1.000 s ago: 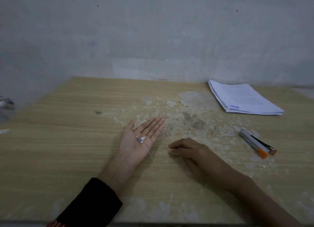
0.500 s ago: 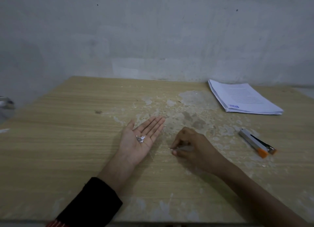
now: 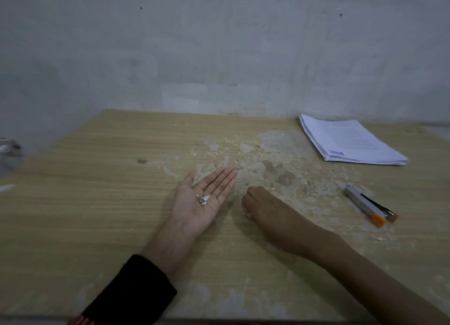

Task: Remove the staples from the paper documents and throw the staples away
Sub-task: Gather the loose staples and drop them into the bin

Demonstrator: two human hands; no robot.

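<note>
My left hand (image 3: 192,215) lies palm up and flat on the wooden table (image 3: 97,203), with a small heap of bent silver staples (image 3: 202,199) and paper scraps in its palm. My right hand (image 3: 265,207) rests just to the right of it, knuckles up and fingers curled. A tiny pale staple (image 3: 243,212) shows at its pinched fingertips. A stack of white printed documents (image 3: 350,142) lies at the far right of the table, apart from both hands.
A grey stapler with orange tips (image 3: 370,206) lies to the right of my right hand. The table's middle is worn, with pale flaked patches (image 3: 280,159). A grey wall stands close behind. A blurred object (image 3: 7,147) sits off the left edge.
My right hand curled its fingers, pinched something small off the table and drew a little toward my left palm. The left hand and its staples stayed still.
</note>
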